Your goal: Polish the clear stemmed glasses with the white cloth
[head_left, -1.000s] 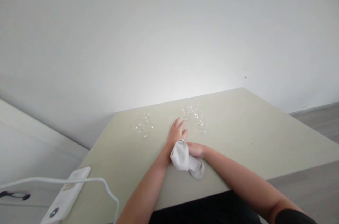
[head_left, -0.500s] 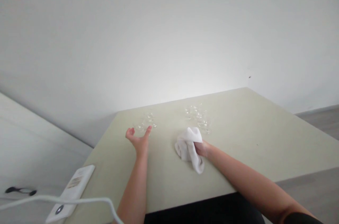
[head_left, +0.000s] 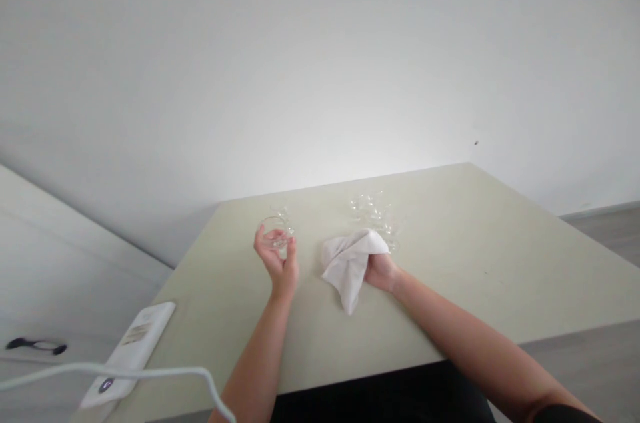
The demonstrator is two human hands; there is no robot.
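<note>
Reaches up from the bottom edge with both bare forearms, angled toward frame centre. Holds the left hand (head_left: 280, 264) left of centre, palm up, fingers and thumb cupped round a glass (head_left: 273, 234). Rests the right hand (head_left: 381, 271) just right of centre, knuckles up, fingers closed on a cloth (head_left: 349, 263).

The white cloth (head_left: 350, 261) hid the fingers of the right hand (head_left: 381, 271). Just beyond them, the clear glasses (head_left: 373, 208) blurred together, uncountable. The glass (head_left: 273, 234) between the fingertips of the left hand (head_left: 280, 263) lacked clear outline.

Bare tabletop (head_left: 500, 243) rightward, glasses (head_left: 373, 209) behind cloth (head_left: 350, 261)
</note>
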